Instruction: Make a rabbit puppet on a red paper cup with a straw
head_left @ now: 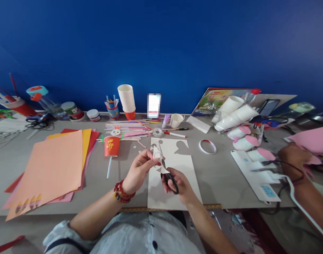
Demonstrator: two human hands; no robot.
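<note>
My left hand (144,165) pinches a small piece of white paper (157,155) with a circle outlined on it. In my right hand (179,183) is a pair of black-handled scissors (172,184), its blades pointing up and away from me beside the paper piece. A curled paper offcut hangs by the blades. Below both hands lies a white sheet (174,176) with shapes cut out of its far edge. Left of my hands stands a red paper cup (112,146) with a rabbit face (115,131) above it, green straw arms and a pale straw below.
Coloured paper (52,165) is stacked at left. Straws (129,130), a tape roll (157,132), a red-capped marker (175,134) and a white ring (207,146) lie beyond my hands. At right, a power strip (252,176) sits by another person's arm (296,176) and pink paper.
</note>
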